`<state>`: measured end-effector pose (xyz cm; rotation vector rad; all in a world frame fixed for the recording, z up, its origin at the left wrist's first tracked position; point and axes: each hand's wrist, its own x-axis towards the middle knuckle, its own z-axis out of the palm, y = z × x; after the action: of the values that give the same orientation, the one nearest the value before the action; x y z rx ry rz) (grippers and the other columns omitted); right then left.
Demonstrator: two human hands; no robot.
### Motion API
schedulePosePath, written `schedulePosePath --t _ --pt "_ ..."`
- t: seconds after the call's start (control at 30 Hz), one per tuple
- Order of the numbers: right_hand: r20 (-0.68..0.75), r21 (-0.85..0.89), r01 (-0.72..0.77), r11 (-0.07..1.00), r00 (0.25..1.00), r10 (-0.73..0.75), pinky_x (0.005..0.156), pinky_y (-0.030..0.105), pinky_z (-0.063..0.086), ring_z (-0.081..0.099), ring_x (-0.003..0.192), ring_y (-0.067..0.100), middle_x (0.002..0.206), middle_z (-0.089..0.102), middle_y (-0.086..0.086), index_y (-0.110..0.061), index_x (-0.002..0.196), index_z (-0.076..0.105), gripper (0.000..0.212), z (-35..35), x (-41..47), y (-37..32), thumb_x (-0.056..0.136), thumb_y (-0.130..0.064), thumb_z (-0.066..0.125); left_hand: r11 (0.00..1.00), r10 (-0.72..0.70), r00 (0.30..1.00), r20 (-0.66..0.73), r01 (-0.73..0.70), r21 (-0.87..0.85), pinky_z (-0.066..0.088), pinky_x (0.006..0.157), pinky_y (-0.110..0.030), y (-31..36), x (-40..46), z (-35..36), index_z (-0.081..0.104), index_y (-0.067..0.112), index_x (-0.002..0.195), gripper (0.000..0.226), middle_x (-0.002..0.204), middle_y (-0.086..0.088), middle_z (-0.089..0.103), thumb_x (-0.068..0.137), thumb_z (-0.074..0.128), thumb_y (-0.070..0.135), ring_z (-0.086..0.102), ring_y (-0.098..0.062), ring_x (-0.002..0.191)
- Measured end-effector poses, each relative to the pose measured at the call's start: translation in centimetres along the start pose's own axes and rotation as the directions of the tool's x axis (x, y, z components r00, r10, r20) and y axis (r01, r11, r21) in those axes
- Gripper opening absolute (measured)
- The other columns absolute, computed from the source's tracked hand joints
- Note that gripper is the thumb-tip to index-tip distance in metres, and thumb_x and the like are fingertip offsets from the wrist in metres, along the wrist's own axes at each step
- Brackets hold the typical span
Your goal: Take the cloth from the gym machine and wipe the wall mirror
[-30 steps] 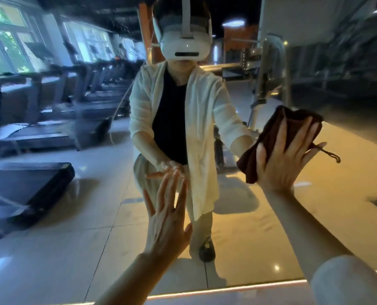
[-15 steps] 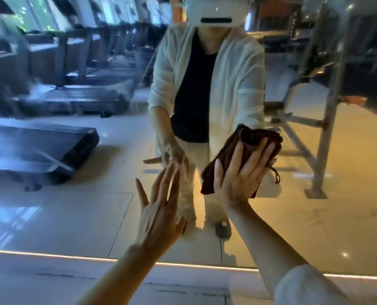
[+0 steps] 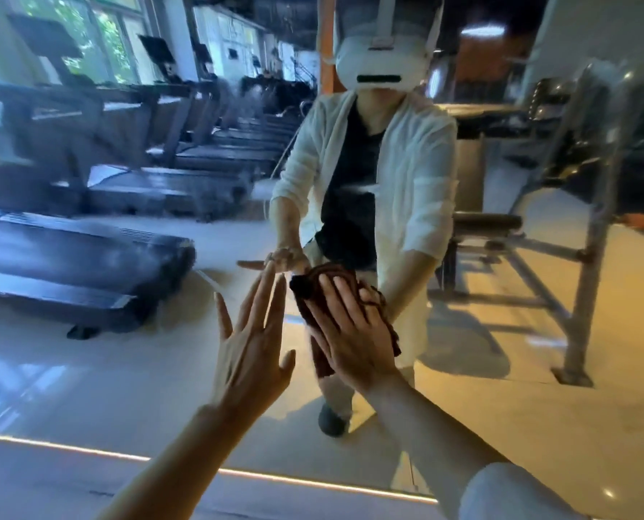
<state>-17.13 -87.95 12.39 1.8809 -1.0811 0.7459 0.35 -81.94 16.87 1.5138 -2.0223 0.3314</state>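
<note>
The wall mirror (image 3: 87, 369) fills the view and reflects the gym and a person in a white jacket. A dark brown cloth (image 3: 307, 305) is bunched flat against the glass near the middle. My right hand (image 3: 346, 339) presses it to the mirror with straight, spread fingers. My left hand (image 3: 251, 350) lies flat on the glass just left of the cloth, fingers straight, holding nothing. The two hands are almost side by side.
A lit strip (image 3: 275, 478) runs along the mirror's bottom edge above the floor. Reflected in the glass are a row of treadmills (image 3: 87, 249) on the left and a metal gym machine frame (image 3: 583, 257) on the right.
My right hand has slid the cloth leftward and down across the mirror, from far right to beside my left hand. The left hand has stayed on the glass.
</note>
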Motion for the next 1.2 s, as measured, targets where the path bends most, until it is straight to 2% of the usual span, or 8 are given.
schedulePosePath --t 0.07,0.2,0.37,0.5,0.73,0.93,1.03,1.2 --pt "-0.115 -0.049 -0.173 0.984 0.979 0.167 0.121 0.049 0.014 0.020 0.150 0.034 0.162 0.023 0.017 -0.017 0.155 0.032 0.064 -2.6 4.0 3.1 0.102 -0.046 0.053 0.999 0.022 0.999 -0.032 -0.024 -0.033 -0.009 0.118 -0.061 -0.4 0.7 -0.9 0.013 0.010 0.159 0.119 0.167 -0.010 0.006 0.067 0.087 0.023 0.007 -0.022 0.153" --pt "-0.368 0.030 -0.608 0.794 0.731 0.574 0.121 0.054 0.017 0.027 0.148 0.046 0.157 0.031 0.030 -0.009 0.154 0.036 0.060 -7.6 14.5 8.2 0.108 -0.046 0.038 0.992 0.049 0.995 -0.087 -0.059 -0.109 -0.019 0.120 -0.043 0.3 1.9 -2.0 0.010 0.012 0.159 0.113 0.167 -0.012 0.010 0.072 0.081 0.025 0.008 -0.022 0.153" --pt "-0.171 -0.113 -0.234 0.966 0.962 0.213 0.123 0.050 0.004 0.022 0.149 0.039 0.161 0.022 0.023 -0.014 0.158 0.025 0.065 -4.4 8.1 3.4 0.105 -0.047 0.045 0.994 0.022 0.996 -0.090 -0.032 -0.107 -0.007 0.116 -0.065 0.7 2.0 -1.9 0.001 0.016 0.160 0.112 0.167 -0.009 0.002 0.077 0.075 0.031 0.001 -0.023 0.154" --pt "0.067 -0.033 0.002 0.999 0.998 0.000 0.120 0.051 0.015 0.025 0.149 0.034 0.165 0.007 0.015 -0.019 0.151 0.038 0.067 -1.6 -2.2 1.5 0.095 -0.039 0.068 0.996 0.022 1.000 -0.008 -0.023 -0.084 -0.016 0.110 -0.065 1.1 1.4 -1.9 -0.007 0.022 0.159 0.121 0.166 -0.005 -0.007 0.075 0.079 0.038 -0.001 -0.025 0.152" --pt "-0.261 0.037 -0.484 0.874 0.840 0.476 0.122 0.054 0.009 0.017 0.152 0.039 0.162 0.023 0.024 -0.015 0.157 0.029 0.058 -7.8 14.0 7.1 0.108 -0.044 0.035 0.994 -0.096 0.991 0.093 0.100 -0.041 -0.037 0.102 -0.053 2.1 1.6 -1.8 -0.040 0.035 0.144 0.114 0.157 0.003 -0.033 0.078 0.049 0.059 -0.020 -0.020 0.148" --pt "-0.063 -0.054 0.049 0.997 0.997 -0.052 0.125 0.050 0.004 0.016 0.153 0.031 0.163 0.017 0.017 -0.018 0.157 0.030 0.061 -2.8 4.2 3.3 0.104 -0.045 0.047 0.992 -0.127 0.987 0.098 0.127 0.006 -0.038 0.100 -0.052 2.6 1.9 -1.7 -0.048 0.037 0.136 0.128 0.149 0.006 -0.048 0.088 0.070 0.039 -0.035 -0.014 0.143" --pt "-0.017 -0.044 0.095 0.994 0.995 -0.096 0.124 0.048 0.006 0.021 0.152 0.030 0.165 0.019 0.013 -0.020 0.155 0.034 0.066 -2.1 1.5 3.3 0.098 -0.040 0.062 0.994 -0.082 0.991 0.103 0.074 0.078 -0.032 0.105 -0.059 1.6 1.6 -1.6 -0.039 0.035 0.144 0.134 0.158 0.003 -0.037 0.080 0.078 0.034 -0.021 -0.019 0.149" --pt "-0.297 0.123 -0.388 0.914 0.864 0.407 0.123 0.053 0.004 0.015 0.151 0.035 0.163 0.024 0.020 -0.017 0.157 0.031 0.055 -6.3 12.8 5.9 0.108 -0.042 0.039 0.985 -0.115 0.985 0.130 0.096 0.143 -0.034 0.104 -0.059 1.7 1.6 -1.3 -0.045 0.033 0.140 0.127 0.151 0.005 -0.048 0.087 0.071 0.037 -0.034 -0.017 0.140"
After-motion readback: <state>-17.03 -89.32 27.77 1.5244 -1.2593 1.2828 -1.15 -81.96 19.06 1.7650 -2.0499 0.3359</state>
